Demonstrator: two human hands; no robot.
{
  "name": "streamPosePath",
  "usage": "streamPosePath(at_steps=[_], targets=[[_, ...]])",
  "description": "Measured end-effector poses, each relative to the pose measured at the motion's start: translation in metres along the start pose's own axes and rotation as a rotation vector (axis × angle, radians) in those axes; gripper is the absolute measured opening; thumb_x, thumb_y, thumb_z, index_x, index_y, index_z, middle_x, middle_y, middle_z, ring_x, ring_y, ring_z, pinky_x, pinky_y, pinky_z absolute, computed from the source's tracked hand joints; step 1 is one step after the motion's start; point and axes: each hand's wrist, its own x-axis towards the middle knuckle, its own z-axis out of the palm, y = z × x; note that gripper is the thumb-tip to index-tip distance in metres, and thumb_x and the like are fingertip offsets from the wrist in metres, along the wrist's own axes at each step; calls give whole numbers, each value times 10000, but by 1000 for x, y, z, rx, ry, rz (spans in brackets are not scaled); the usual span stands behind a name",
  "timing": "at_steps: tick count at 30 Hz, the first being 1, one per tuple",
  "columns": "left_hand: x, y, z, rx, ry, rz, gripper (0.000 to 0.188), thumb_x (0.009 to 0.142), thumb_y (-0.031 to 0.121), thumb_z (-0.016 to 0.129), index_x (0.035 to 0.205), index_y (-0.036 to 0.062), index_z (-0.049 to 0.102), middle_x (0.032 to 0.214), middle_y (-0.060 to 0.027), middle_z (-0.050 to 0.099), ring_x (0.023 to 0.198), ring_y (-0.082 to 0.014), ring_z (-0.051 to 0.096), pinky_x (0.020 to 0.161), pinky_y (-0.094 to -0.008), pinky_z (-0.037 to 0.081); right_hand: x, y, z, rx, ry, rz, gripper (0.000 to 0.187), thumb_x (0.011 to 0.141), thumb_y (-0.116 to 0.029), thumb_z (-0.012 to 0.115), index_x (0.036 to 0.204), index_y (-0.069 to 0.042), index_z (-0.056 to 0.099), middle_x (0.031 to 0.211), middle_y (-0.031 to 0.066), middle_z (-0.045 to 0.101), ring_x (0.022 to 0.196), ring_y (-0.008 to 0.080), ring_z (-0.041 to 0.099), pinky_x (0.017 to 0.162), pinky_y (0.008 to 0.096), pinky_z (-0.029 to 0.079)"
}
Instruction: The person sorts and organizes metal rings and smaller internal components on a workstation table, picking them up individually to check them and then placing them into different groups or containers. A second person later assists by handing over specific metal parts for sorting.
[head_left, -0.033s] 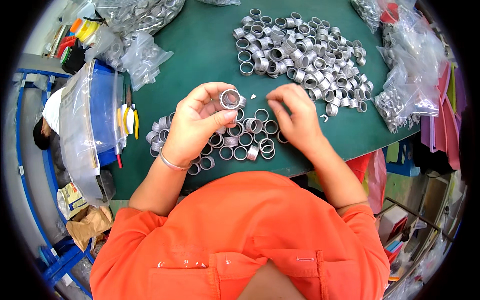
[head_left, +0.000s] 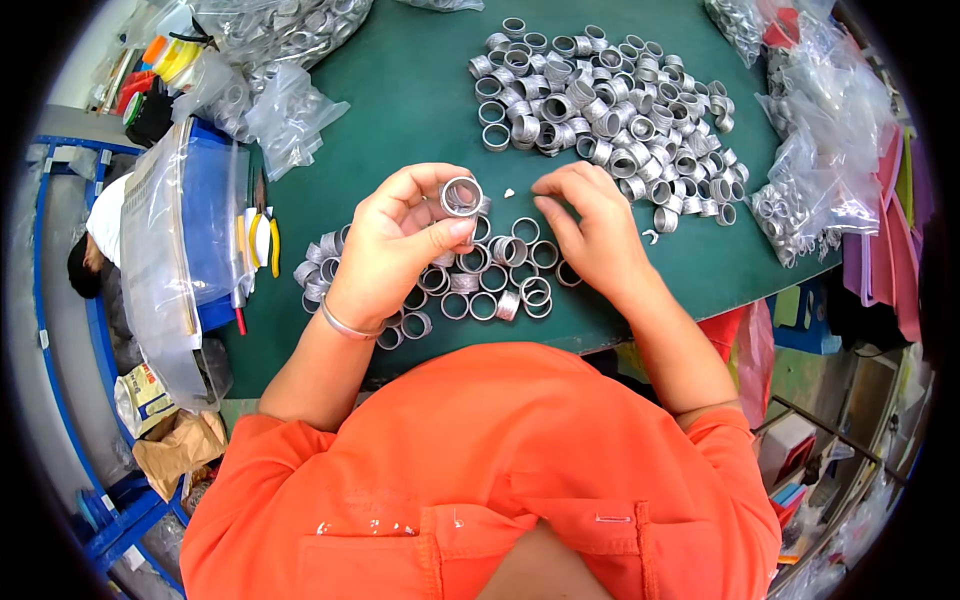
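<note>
Dozens of short metal rings cover the near part of the green table (head_left: pixel 400 110), and the person in the orange shirt (head_left: pixel 480 480) bends over them with both hands up. One silver metal ring (head_left: pixel 462 196) is pinched in the left hand (head_left: pixel 400 245), thumb under it and fingertips curled over its top, so that its open bore faces upward; it sits raised above the table, just left of the other hand. That left wrist wears a thin silver bangle (head_left: pixel 345 325). The right hand (head_left: pixel 590 230) is not gripping anything that I can make out: its fingers are bent and drawn together, tips pointing toward the held ring and close to it, with a small white fleck (head_left: pixel 509 193) lying on the table between the two hands. Beneath and between the wrists lies a small cluster of rings (head_left: pixel 480 285), most flat on the table and touching one another. Farther back, well apart from it, a much larger heap of rings (head_left: pixel 600 110) spreads across the table. Clear plastic bags of more rings (head_left: pixel 810 190) lie along the right edge, and others are piled at the far left corner. A blue bin (head_left: pixel 205 230) covered with clear plastic stands at the left, with yellow-handled pliers (head_left: pixel 262 235) just beside it.
</note>
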Motion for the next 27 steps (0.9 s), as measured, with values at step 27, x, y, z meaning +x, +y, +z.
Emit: streamPosePath(at_steps=[27], targets=[[0,16,-38,-58,225,208,341,825,-8,648,1145,-6,531,1061,-68,593,920,-142,602,728,-294,556,65,-23,60,133,-425,-75,326,747,-61,674,1055,-65,568,931,139,618,865,319,596,750,380,485]])
